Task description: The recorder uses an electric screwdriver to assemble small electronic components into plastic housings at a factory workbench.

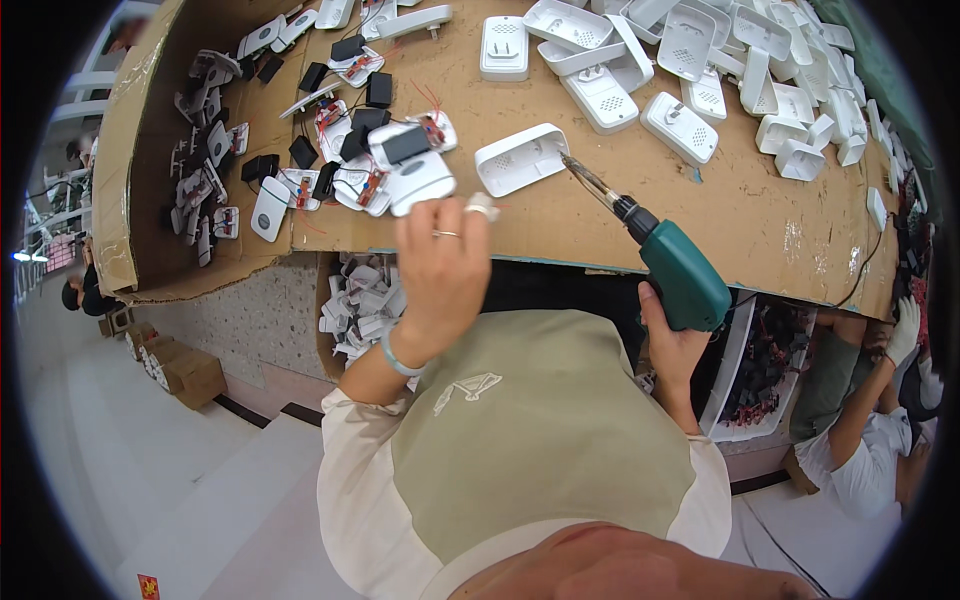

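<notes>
My right hand [672, 340] is wrapped round the handle of a green electric screwdriver [685, 275]. Its long bit points up and left, the tip at the right end of an open white plastic housing [520, 162] on the cardboard surface. My left hand [442, 275] reaches over the front edge, fingers stretched forward and somewhat apart, a white covering on one fingertip. The fingertips are at the near edge of a white cover plate [420, 183]; whether they touch it is unclear. Beside it lies another white plate with a black block [406, 145] on it.
Circuit boards [365, 187], black blocks and white plates crowd the left, by a cardboard wall [125, 150]. White housings [690, 40] pile up at the back right. Below the edge are a box of white parts [360, 300] and a bin [735, 380]. A co-worker's gloved hand [905, 330] is far right.
</notes>
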The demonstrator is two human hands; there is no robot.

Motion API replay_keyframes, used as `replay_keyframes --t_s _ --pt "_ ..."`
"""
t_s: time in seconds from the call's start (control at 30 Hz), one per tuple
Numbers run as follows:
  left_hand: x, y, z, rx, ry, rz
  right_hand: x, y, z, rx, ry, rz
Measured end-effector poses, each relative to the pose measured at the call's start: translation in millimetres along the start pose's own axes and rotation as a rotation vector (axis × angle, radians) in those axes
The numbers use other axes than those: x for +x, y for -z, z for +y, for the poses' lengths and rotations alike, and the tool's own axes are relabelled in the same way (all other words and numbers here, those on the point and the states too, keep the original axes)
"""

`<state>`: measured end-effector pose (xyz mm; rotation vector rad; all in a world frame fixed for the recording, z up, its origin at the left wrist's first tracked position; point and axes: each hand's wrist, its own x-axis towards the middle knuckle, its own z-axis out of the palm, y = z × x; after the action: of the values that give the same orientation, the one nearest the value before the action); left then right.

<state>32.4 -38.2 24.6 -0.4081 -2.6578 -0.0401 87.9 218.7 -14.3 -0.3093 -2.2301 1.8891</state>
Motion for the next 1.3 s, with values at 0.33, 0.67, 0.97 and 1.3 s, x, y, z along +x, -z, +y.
replay_keyframes --t_s 0.33,0.67,0.97,1.3 --pt "30.6 -85.5 25.1 0.126 0.073 0.198 17.0 -11.2 10.1 -0.046 0.073 -0.118" --pt "26.0 -97.3 27.4 0.153 0.080 0.264 31.4 -18.6 10.5 -0.198 0.213 -0.189" --pt "27.5 -94.0 27.0 0.158 0.067 0.223 32.0 -20.3 8.7 -0.217 0.210 -0.206" --pt "27.5 -96.2 26.5 0.184 0.065 0.236 32.5 -19.7 6.9 -0.210 0.193 -0.215"
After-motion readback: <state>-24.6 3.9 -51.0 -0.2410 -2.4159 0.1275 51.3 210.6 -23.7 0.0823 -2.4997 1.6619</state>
